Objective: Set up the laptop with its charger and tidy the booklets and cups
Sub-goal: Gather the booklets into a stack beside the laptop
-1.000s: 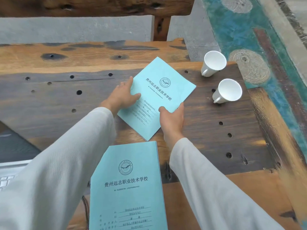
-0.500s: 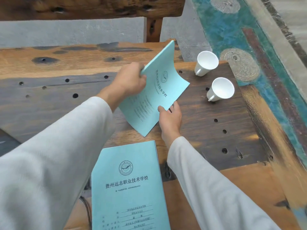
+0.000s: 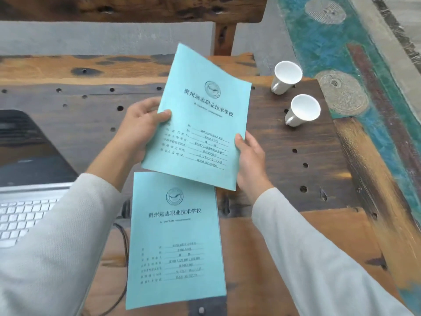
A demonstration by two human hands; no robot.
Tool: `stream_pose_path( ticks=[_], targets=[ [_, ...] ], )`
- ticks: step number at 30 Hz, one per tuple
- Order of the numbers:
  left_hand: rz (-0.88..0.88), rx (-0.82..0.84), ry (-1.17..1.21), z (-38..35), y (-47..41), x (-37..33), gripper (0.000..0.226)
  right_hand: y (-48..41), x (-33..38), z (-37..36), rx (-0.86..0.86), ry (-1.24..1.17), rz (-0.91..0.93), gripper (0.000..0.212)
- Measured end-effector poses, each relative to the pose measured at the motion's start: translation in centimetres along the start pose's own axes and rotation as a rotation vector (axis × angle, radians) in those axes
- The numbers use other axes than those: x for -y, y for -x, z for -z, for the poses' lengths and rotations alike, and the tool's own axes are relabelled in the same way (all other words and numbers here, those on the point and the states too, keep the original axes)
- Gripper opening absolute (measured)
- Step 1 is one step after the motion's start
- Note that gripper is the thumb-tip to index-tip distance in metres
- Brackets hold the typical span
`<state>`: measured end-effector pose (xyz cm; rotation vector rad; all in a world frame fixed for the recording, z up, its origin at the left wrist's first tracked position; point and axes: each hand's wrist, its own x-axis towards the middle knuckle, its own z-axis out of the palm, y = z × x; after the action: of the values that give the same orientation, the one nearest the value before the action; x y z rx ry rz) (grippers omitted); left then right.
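I hold a light blue booklet point(image 3: 200, 115) up off the table, tilted toward me. My left hand point(image 3: 139, 128) grips its left edge and my right hand point(image 3: 249, 160) grips its lower right edge. A second, matching blue booklet point(image 3: 175, 242) lies flat on the wooden table point(image 3: 319, 169) just below the held one. Two white cups stand at the right, one further back point(image 3: 286, 77) and one nearer point(image 3: 303, 110). An open laptop point(image 3: 25, 179) sits at the left edge, with its dark screen and white keyboard partly behind my left sleeve. A black cable point(image 3: 124, 242) runs beside the lying booklet.
The table's dark middle board has several round holes. A wooden bench back point(image 3: 136, 8) stands behind the table. To the right, past the table's edge, is a teal painted floor point(image 3: 337, 49) with round patterns.
The booklet that lay on the table has been lifted by both hands and brought nearer to me, over the top of the second booklet. The laptop has come into view at the left.
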<state>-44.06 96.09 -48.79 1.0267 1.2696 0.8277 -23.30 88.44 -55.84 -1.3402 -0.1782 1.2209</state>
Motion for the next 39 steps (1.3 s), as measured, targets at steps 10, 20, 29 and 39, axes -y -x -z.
stream_pose_path(
  ticks=[10,20,29,39],
  targets=[
    [0.323,-0.263,0.104,3.1,13.8,12.4,0.030,9.5,-7.6,5.6,0.068,0.438,0.016,0.021],
    [0.276,-0.342,-0.025,5.1,20.1,17.7,0.026,14.4,-10.7,7.1,0.108,0.574,0.044,0.023],
    [0.073,-0.369,-0.758,6.2,20.1,16.9,0.021,15.5,-12.3,7.5,0.054,0.907,0.195,0.019],
    [0.034,-0.254,-0.836,7.1,19.3,17.6,0.014,15.7,-12.6,7.8,-0.042,1.155,0.319,0.018]
  ],
)
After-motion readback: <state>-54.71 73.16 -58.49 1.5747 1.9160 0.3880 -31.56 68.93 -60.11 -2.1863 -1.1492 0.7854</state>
